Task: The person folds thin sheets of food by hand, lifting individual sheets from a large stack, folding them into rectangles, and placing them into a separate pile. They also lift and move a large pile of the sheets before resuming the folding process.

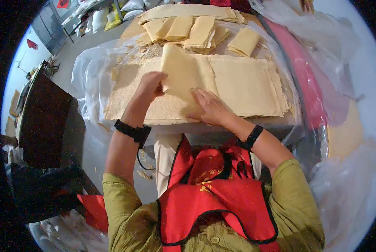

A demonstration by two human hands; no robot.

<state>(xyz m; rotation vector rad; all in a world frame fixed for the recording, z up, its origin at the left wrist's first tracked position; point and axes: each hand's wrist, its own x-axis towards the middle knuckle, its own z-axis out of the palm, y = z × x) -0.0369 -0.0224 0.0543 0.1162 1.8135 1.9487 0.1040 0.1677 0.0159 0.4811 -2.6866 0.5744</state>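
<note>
Fingers curled, the left hand (155, 83) grips the left edge of a thin, pale-yellow folded sheet (180, 69), and the right hand (211, 107) lies spread and flat on its lower part, all above a broad, cream-coloured layered stack (246, 86)! Too hard a tug against that palm could tear the ragged-looking material, while uneven pressure could skew the fold.

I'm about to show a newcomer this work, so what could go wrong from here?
The raised sheet, held by the left hand, looks thin, so it might tear or crease crookedly. The right hand rests against it, and a push could shift the stack, whose right edges look uneven. Loose scraps beyond the stack might get caught in a fold.
</note>
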